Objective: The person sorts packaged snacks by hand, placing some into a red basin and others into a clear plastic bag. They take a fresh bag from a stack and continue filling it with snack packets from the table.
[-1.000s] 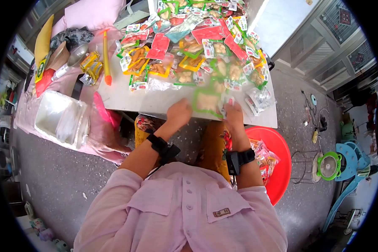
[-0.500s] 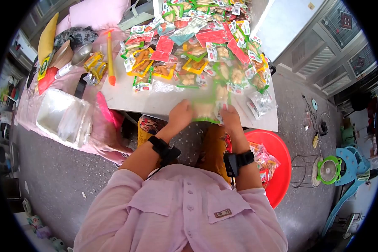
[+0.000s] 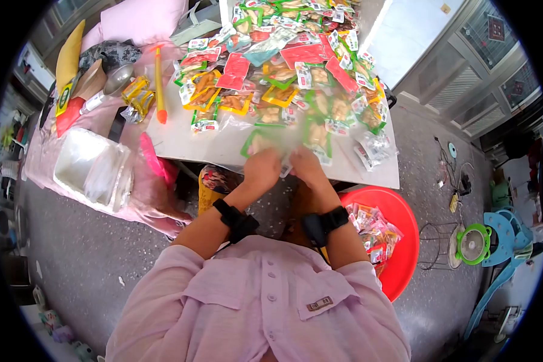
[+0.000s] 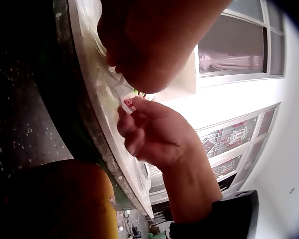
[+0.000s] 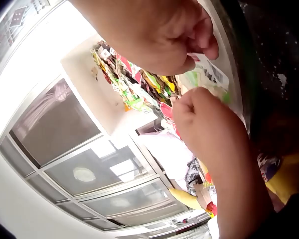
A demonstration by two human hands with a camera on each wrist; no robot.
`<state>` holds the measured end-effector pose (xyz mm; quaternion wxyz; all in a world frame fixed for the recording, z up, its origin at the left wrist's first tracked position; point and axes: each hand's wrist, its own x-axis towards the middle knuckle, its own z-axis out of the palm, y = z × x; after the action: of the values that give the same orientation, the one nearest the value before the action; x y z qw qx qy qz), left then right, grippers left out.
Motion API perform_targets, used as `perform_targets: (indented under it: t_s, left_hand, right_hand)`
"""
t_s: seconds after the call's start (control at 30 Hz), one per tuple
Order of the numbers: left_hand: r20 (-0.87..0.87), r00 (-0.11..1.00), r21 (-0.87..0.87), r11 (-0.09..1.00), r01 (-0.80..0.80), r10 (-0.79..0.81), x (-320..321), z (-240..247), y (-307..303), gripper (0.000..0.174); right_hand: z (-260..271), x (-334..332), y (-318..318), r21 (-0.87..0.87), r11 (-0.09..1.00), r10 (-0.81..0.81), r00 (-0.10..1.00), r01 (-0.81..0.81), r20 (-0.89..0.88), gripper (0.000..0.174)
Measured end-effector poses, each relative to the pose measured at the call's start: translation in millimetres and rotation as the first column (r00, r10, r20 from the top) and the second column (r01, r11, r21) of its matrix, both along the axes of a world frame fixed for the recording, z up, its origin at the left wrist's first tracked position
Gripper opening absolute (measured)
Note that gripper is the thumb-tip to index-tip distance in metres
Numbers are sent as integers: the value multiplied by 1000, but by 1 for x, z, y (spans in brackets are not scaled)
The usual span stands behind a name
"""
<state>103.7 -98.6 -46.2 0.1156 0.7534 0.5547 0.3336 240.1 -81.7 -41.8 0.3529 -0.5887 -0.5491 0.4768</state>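
Both hands are close together at the table's near edge, over a clear plastic food packet with green edging [image 3: 256, 142]. My right hand [image 3: 306, 165] pinches the packet's white-and-red printed corner [image 4: 128, 103] between thumb and curled fingers, as the left wrist view shows. My left hand [image 3: 263, 171] is curled on the same packet, a hand's width or less to the left; its fingertips are partly hidden. Between the hands, the right wrist view shows the packet's white printed part [image 5: 215, 72]. Another green-edged packet [image 3: 317, 131] lies just beyond the right hand.
A heap of sealed food packets [image 3: 277, 75] covers the far part of the white table [image 3: 193, 142]. Clear wrappers [image 3: 375, 148] lie at its right edge. A red basin [image 3: 404, 253] with packets stands below right; a white foam box [image 3: 81, 160] stands at left.
My right hand has moved left and inward, closer to my left hand. The green-edged packet, earlier stretched flat between the hands, now extends up and left beyond the left hand.
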Motion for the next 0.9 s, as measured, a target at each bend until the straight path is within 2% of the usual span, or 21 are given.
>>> perform_targets:
  t_s: [0.07,0.17,0.27,0.37,0.47,0.5,0.53,0.57,0.67,0.7,0.77,0.8,0.9]
  left_hand:
    - [-38,999,-21,1000,9,-10,0,-1,-2,7]
    - [-60,997,20,999,44,-43,2,0,-3,6]
    - [6,998,91,994,65,-66,4,12,-6,5]
    - [-38,997,87,994,64,-61,1,10,-2,4]
    - [83,989,119,986,112,-123,-2,6,0,4]
    - [65,992,104,990,99,-107,-3,0,2,4]
    - [45,995,88,993,85,-89,-3,-9,4,5]
    - [25,997,70,995,69,-71,-4,-18,5,6]
    - [-29,997,131,989,69,-66,-4,-24,5,4]
    - [-31,997,130,989,68,-64,-3,-26,6,5]
    - [-39,997,129,990,64,-59,-2,-26,7,5]
    - [-30,998,128,990,58,-54,-3,-25,7,5]
    - [-9,999,130,991,41,-40,-3,-23,4,6]
  right_hand:
    - [-7,12,3,5,997,77,996,-78,36,20]
    - [-14,5,6,-84,996,-16,996,9,-90,13]
    - [-8,-11,14,-185,981,-102,976,66,-192,15]
    - [-19,-27,24,31,985,-161,971,169,-174,12]
    - [1,-31,14,-44,981,-185,848,188,-497,14]
    - [-4,-25,16,155,971,-130,946,182,-297,15]
    - [-13,-15,19,338,933,-107,992,125,-73,17]
    - [-21,-3,21,492,870,-116,981,24,158,19]
    - [-10,30,18,565,825,-162,948,-22,273,29]
    - [-6,34,14,542,836,-195,879,-83,436,33]
    - [-2,39,3,470,862,-241,660,-191,711,40]
    - [-9,43,4,423,874,-188,637,-239,748,49]
    - [-23,50,5,575,767,-275,665,-284,695,45]
